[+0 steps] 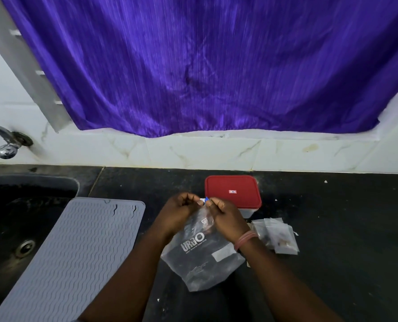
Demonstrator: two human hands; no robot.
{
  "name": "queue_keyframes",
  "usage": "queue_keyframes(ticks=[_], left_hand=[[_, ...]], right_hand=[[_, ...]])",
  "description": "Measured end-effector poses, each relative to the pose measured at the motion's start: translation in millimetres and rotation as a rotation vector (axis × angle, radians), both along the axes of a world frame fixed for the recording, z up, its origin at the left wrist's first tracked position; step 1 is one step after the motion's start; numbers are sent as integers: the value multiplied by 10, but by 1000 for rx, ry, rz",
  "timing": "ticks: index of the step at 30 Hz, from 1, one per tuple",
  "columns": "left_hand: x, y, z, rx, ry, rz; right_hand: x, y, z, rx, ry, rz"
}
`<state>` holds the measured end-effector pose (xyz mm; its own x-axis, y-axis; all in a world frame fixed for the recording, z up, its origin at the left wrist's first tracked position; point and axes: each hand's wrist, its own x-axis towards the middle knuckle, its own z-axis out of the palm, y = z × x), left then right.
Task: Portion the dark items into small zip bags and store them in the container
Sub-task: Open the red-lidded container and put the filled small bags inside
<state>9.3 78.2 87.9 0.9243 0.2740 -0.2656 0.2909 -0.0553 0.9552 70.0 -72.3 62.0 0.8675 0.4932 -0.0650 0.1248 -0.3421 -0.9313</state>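
Note:
A large clear zip bag (202, 259) with white lettering lies on the black counter, dark items showing dimly inside. My left hand (179, 213) and my right hand (223, 217) both pinch its top edge, close together, by a small blue and white slider (205, 200). Just behind my hands stands a container with a shut red lid (232, 191). To the right of my right wrist lies a small pile of little zip bags (277, 235), some with dark bits inside.
A grey ribbed mat (77, 249) lies across the edge of the black sink (19, 228) at the left, under a metal tap (5, 145). White tiles and a purple curtain (216, 66) rise behind the counter (344, 228), whose black surface stretches right.

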Motion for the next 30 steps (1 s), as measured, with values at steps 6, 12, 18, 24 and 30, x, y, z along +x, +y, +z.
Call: queue_keyframes(ticks=[6, 12, 18, 24, 30], left_hand=[[13, 8, -5, 340, -149, 21], [27, -101, -60, 105, -177, 243], [80, -47, -41, 195, -146, 116], [103, 32, -167, 363, -131, 71], [-96, 383, -318, 443, 227, 133]], right_hand=[[-16, -11, -18, 54, 48, -37], [-42, 68, -18, 217, 195, -94], [-28, 41, -23, 131, 122, -64], [-32, 30, 62, 289, 190, -118], [19, 54, -41, 379, 310, -264]])
